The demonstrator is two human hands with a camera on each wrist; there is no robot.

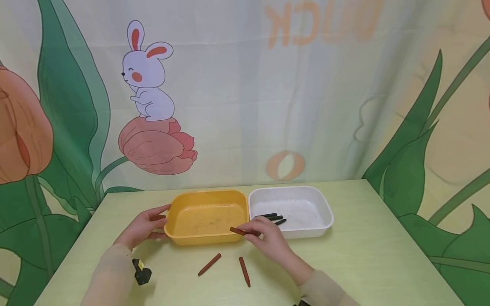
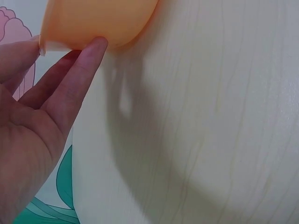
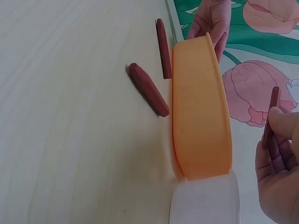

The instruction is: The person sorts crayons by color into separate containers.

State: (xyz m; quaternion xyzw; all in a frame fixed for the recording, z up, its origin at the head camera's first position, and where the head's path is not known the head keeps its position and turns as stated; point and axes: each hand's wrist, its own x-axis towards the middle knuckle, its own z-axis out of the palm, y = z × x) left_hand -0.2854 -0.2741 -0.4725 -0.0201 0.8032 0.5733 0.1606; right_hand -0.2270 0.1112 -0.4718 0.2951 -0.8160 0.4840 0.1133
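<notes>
My right hand (image 1: 269,240) pinches a brown-red crayon (image 1: 238,230) between thumb and fingers. It is held over the front right corner of a yellow plastic tray (image 1: 206,239); in the right wrist view the crayon (image 3: 275,98) points upward from the fingertips. My left hand (image 1: 141,227) holds the left end of the yellow tray, fingers at the rim and thumb against the outer wall (image 2: 93,23). Two more brown-red crayons lie on the table in front of the tray, one slanted (image 1: 209,264) and one more upright in view (image 1: 244,272).
A white tray (image 1: 306,233) stands against the right side of the yellow one, with several dark green crayons (image 1: 273,218) at its left end. Both trays sit near the back of the pale table (image 1: 363,255). Behind hangs a printed curtain (image 1: 229,106) with a rabbit and flowers.
</notes>
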